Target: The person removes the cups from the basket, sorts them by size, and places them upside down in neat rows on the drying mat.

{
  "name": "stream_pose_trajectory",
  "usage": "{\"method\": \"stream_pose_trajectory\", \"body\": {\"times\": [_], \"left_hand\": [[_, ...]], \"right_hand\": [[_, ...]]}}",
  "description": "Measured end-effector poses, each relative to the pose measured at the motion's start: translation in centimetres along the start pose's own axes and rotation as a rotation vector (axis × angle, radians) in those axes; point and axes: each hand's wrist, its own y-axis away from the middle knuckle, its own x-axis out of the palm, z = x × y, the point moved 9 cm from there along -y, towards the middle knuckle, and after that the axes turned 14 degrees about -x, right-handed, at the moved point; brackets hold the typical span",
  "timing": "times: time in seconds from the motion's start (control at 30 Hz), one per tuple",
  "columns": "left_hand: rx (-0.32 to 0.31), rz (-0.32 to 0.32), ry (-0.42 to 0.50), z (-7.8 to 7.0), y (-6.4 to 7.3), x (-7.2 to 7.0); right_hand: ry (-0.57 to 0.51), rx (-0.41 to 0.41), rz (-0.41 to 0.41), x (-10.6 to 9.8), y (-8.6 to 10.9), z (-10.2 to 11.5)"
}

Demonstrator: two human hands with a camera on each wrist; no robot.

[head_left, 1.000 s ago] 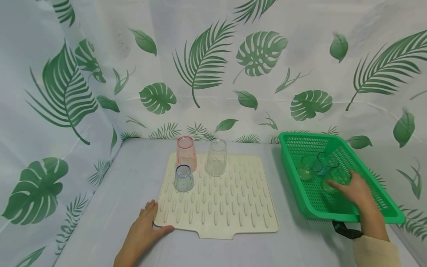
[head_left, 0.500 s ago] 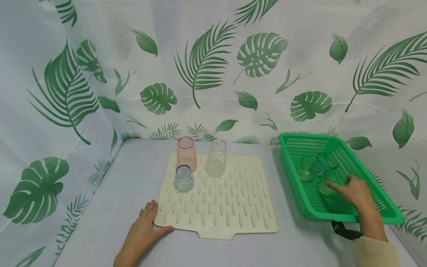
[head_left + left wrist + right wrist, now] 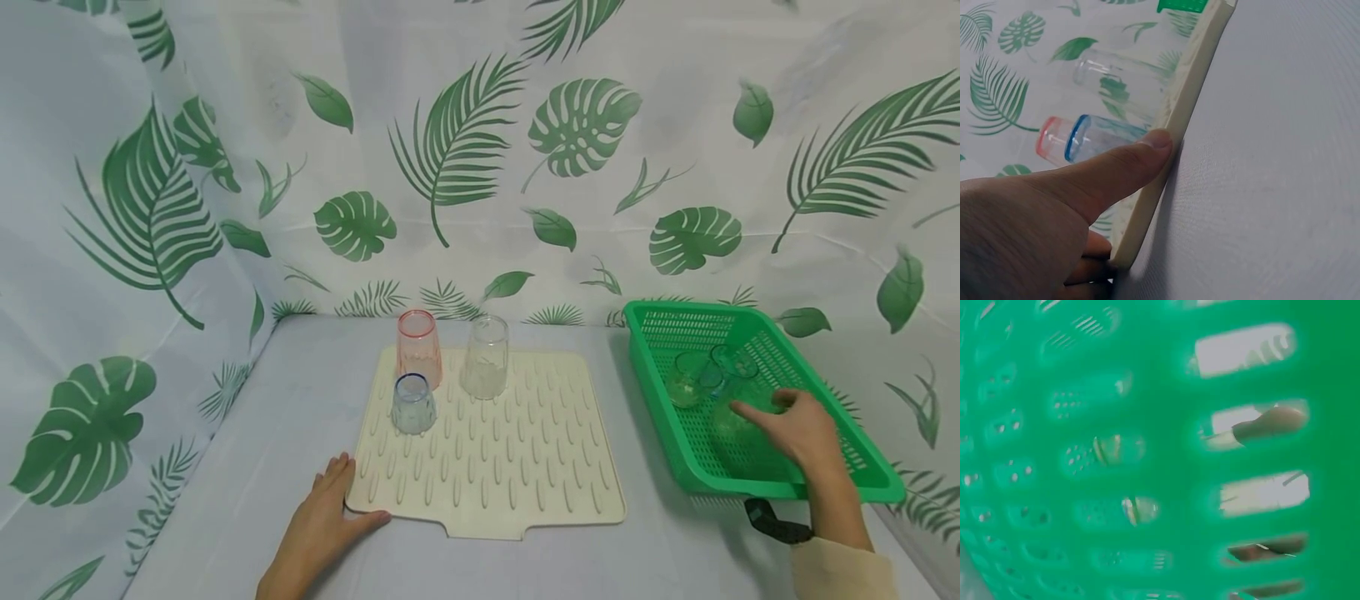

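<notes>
My left hand (image 3: 318, 512) is at the near left corner of a cream drying mat (image 3: 525, 467). Its thumb lies along the front edge and its fingers rest against the left side, as the left wrist view shows close up. On the mat stand a tall red-rimmed glass (image 3: 420, 354), a short blue-rimmed glass (image 3: 413, 408) and a tall clear glass (image 3: 486, 362). My right hand (image 3: 802, 429) reaches into a green basket (image 3: 686, 462), thumb and fingers round a clear drinking glass (image 3: 738, 425). Basket slats (image 3: 1160, 337) hide most of that hand in the right wrist view.
More glasses (image 3: 686, 387) lie in the basket's far left part, to the left of my right hand. The basket stands right of the mat on a white-covered table (image 3: 247, 433). A leaf-printed curtain (image 3: 465, 225) closes off the back and left side.
The glass at my right hand has shifted slightly left in the basket and looks more tilted. My right hand has barely moved; my left hand and the glasses on the mat stay put.
</notes>
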Motion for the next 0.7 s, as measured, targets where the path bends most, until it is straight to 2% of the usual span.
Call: {"method": "stream_pose_trajectory", "body": {"times": [0.23, 0.6, 0.7], "left_hand": [[-0.001, -0.002, 0.001, 0.2, 0.0, 0.0], [-0.013, 0.003, -0.007, 0.2, -0.2, 0.2], [-0.010, 0.006, -0.001, 0.2, -0.2, 0.2]], "right_hand": [[-0.091, -0.009, -0.176, -1.9, 1.2, 2.8], [-0.228, -0.059, -0.338, -4.2, 2.7, 7.8], [-0.282, -0.108, -0.384, -4.7, 3.3, 9.5]]}}
